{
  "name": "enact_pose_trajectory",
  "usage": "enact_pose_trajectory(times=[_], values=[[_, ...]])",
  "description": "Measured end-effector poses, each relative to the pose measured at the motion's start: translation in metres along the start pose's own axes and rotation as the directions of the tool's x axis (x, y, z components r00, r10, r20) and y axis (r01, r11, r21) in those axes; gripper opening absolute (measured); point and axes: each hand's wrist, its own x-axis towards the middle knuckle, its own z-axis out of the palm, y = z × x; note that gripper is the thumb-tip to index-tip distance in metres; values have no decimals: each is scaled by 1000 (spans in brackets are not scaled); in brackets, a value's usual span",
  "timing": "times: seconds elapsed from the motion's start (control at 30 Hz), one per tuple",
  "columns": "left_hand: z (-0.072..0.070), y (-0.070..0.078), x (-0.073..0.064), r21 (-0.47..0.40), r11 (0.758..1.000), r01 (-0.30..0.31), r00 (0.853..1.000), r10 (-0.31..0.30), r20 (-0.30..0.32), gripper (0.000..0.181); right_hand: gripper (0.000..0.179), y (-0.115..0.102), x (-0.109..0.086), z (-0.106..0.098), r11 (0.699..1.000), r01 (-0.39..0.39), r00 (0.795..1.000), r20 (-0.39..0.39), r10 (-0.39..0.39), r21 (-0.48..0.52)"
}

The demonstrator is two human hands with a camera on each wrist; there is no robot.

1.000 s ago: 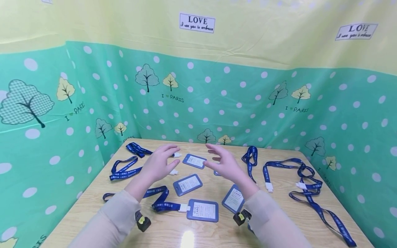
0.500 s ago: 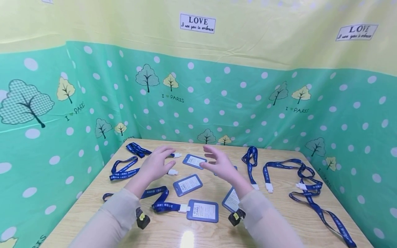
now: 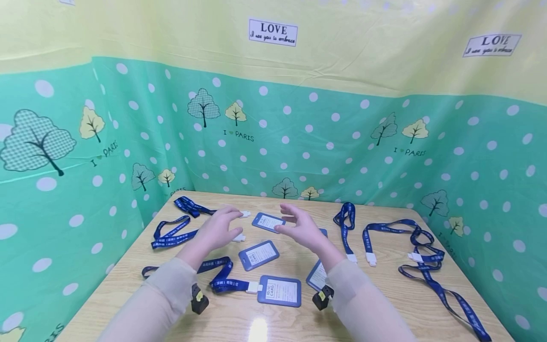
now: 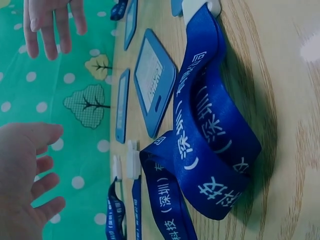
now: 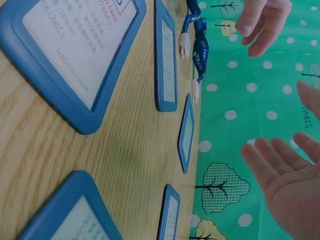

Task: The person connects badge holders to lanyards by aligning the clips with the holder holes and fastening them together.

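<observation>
My left hand [image 3: 217, 232] hovers above the table with its fingers loosely bent and nothing in them. Facing it, my right hand [image 3: 302, 230] is also raised and holds nothing. Between and below them lie blue card holders: a far one [image 3: 268, 222], a middle one [image 3: 259, 255] and a near one [image 3: 279, 291]. The near holder is joined by a white clip to a dark blue lanyard [image 3: 222, 280], whose printed loops fill much of the left wrist view. Another card holder [image 3: 317, 276] is partly covered by my right forearm, and one more [image 3: 324, 232] peeks out behind the right hand.
Further blue lanyards lie on the wooden table [image 3: 367, 313]: a folded one [image 3: 171, 235] at left, a looped one [image 3: 344, 223] at back right, and tangled straps [image 3: 427, 256] along the right side. A green and yellow printed curtain [image 3: 342, 142] encloses the table's back and sides.
My right hand has shifted a little to the left, and my left hand has sunk slightly. Both stay raised; the card holders and lanyards lie as before.
</observation>
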Motion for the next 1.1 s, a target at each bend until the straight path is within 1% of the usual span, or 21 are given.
enact_pose_trajectory(times=[0.1,0.2,0.33,0.5,0.63,0.83,0.97,1.1], values=[[2,2,1,-3,1000,16,998,-15,56,52,73,2,1,0,1000,-15,1000,-2,15,-2],[4,3,2,-21,999,36,995,-34,99,52,74,4,3,1,1000,-28,1000,-7,28,0],[8,2,3,-41,997,64,989,-58,133,51,75,8,6,3,999,-40,999,3,40,34],[11,0,8,-39,995,87,980,-78,184,47,73,11,6,4,995,-67,998,23,66,70],[14,0,10,-28,994,106,969,-97,229,42,71,13,6,3,995,-83,996,47,81,57],[20,1,9,-31,986,163,955,-150,255,32,71,16,5,4,992,-129,989,71,127,17],[24,1,10,-2,990,141,958,-136,252,23,71,18,5,4,990,-141,987,72,140,0],[27,2,12,38,992,124,955,-129,267,16,71,20,5,4,990,-142,987,77,141,0]])
